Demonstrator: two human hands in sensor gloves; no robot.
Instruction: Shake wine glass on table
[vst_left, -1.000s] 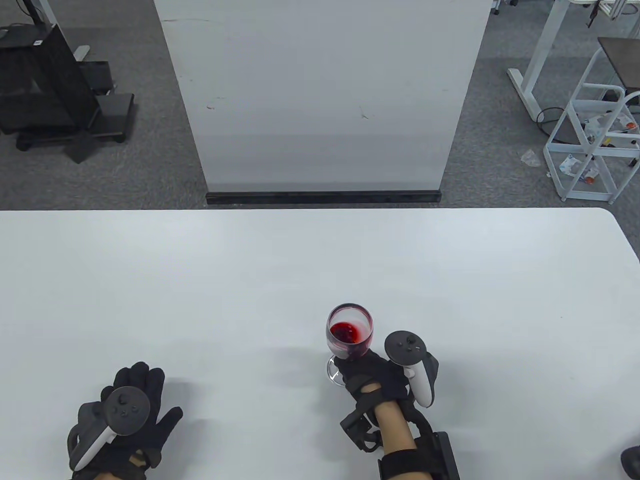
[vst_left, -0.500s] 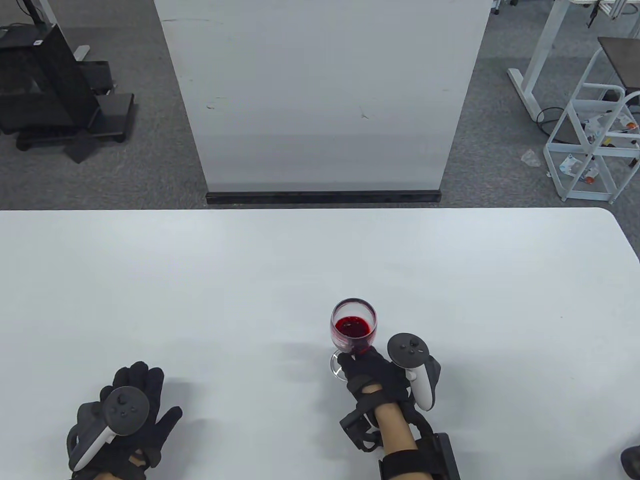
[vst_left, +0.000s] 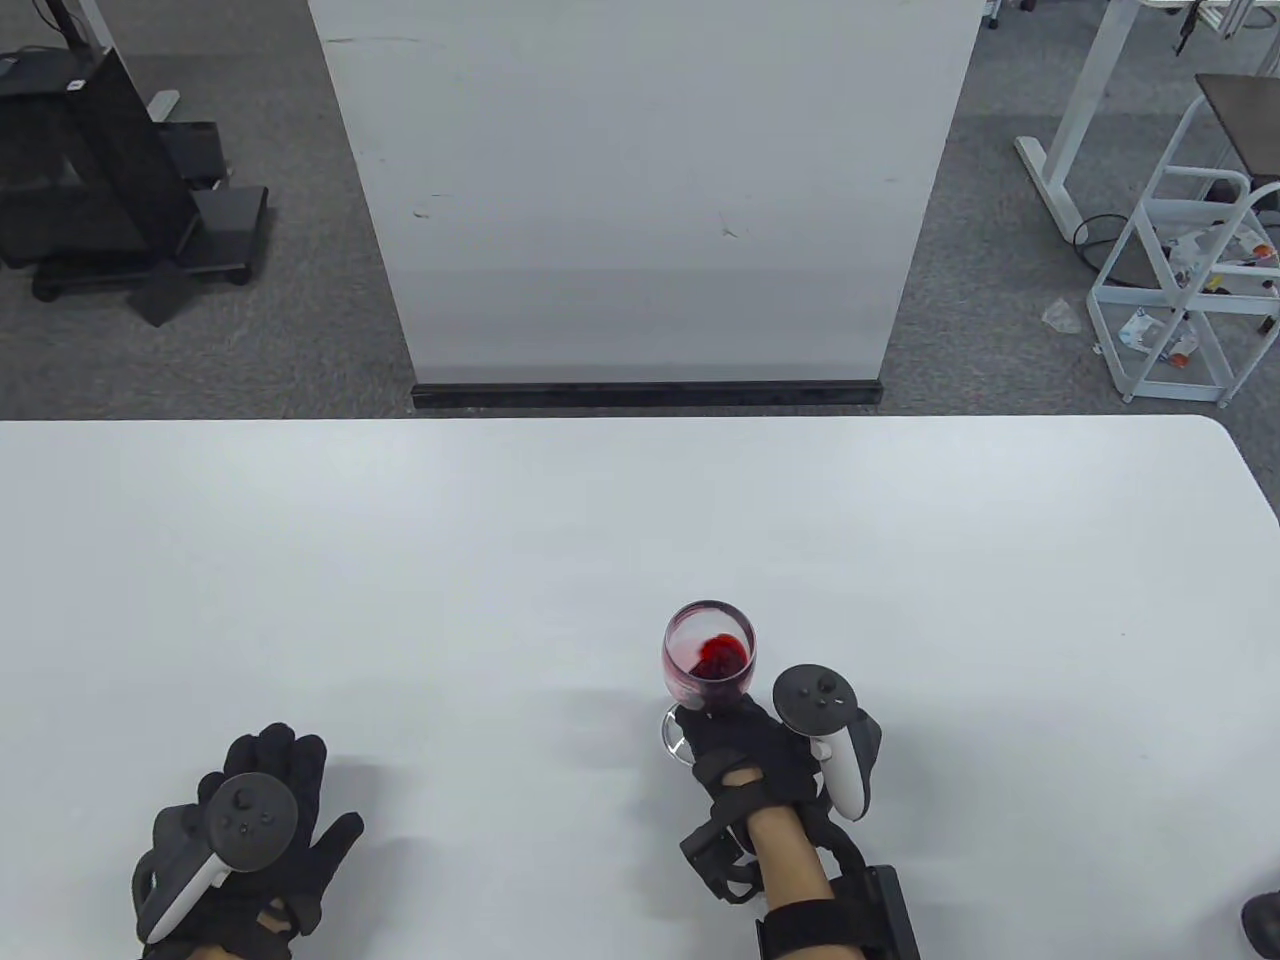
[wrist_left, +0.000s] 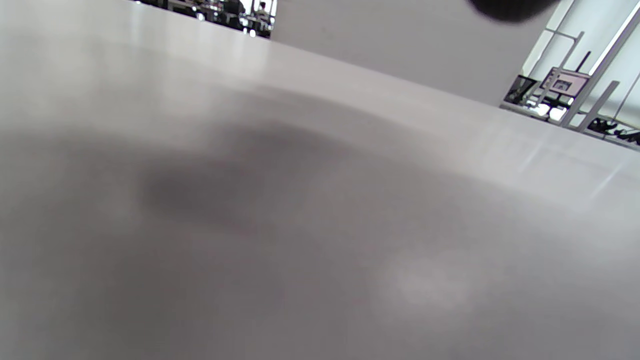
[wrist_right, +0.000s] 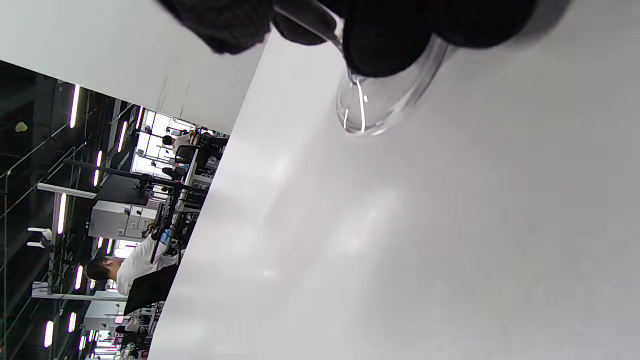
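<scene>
A stemmed wine glass (vst_left: 706, 655) with a little red wine stands on the white table (vst_left: 640, 520), front centre-right. My right hand (vst_left: 745, 745) grips it low down, around the stem, with the foot on or just above the table. The wine is pushed to the bowl's right side. In the right wrist view the gloved fingers (wrist_right: 385, 45) close around the stem above the clear round foot (wrist_right: 380, 107). My left hand (vst_left: 250, 835) lies flat on the table at the front left, fingers spread, holding nothing. The left wrist view shows only bare table (wrist_left: 320, 200).
A white panel (vst_left: 640, 190) with a black base strip stands just beyond the table's far edge. The table's rounded corner is at the far right (vst_left: 1225, 430). A white frame cart (vst_left: 1190, 280) and a black stand (vst_left: 90, 170) stand on the floor behind.
My right hand has shifted the glass slightly to the right. The wine has swirled from the bowl's middle to its right side. My left hand has not moved.
</scene>
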